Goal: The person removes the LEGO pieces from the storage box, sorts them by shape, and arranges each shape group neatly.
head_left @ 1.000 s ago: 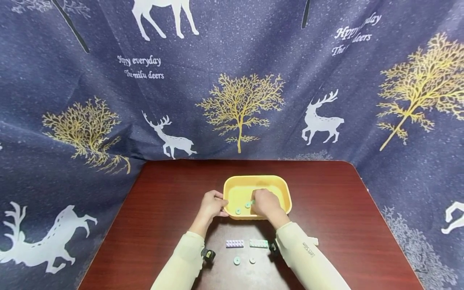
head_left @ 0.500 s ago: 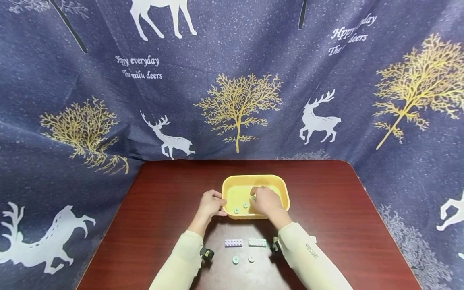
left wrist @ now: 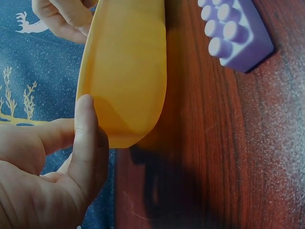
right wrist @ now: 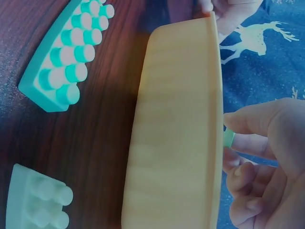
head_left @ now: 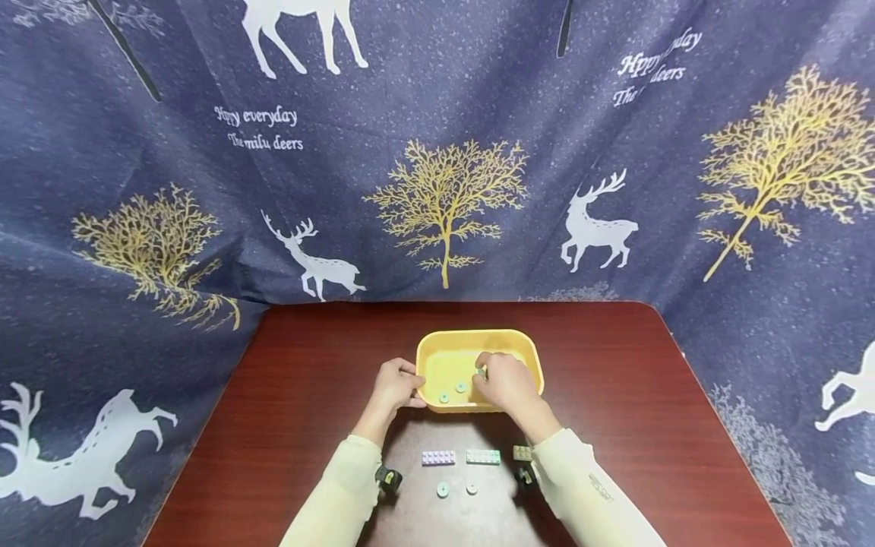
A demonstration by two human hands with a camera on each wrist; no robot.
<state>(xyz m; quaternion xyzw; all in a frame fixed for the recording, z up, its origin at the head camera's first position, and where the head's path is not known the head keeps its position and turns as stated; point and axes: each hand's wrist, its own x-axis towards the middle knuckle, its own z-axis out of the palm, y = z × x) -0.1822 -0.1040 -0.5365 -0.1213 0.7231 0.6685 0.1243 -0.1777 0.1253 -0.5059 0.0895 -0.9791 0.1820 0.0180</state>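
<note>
A shallow yellow plastic bin (head_left: 533, 351) stands on the table. My left hand (head_left: 395, 385) holds its left end, fingers and thumb (left wrist: 86, 119) on the rim. Over the bin's right half is my right hand (head_left: 507, 384), pinching a small green piece (right wrist: 229, 138) between thumb and finger; most of that piece is covered. Two small greenish round pieces with centre holes lie on the bin floor, one round piece (head_left: 460, 387) nearer the right hand and another round piece (head_left: 444, 398) nearer the left.
In front of the bin lie a purple studded building brick (head_left: 438, 457), a green brick (right wrist: 57, 67) and a pale brick (right wrist: 33, 200) partly beside the right sleeve. Closer in are a teal round piece (head_left: 443, 490) and a whitish one (head_left: 472, 488). Patterned cloth (head_left: 451, 228) hangs behind the table.
My right hand has come up slightly off the bin floor, holding the green piece. The right forearm has shifted right, uncovering the pale brick. My left hand keeps its hold on the bin.
</note>
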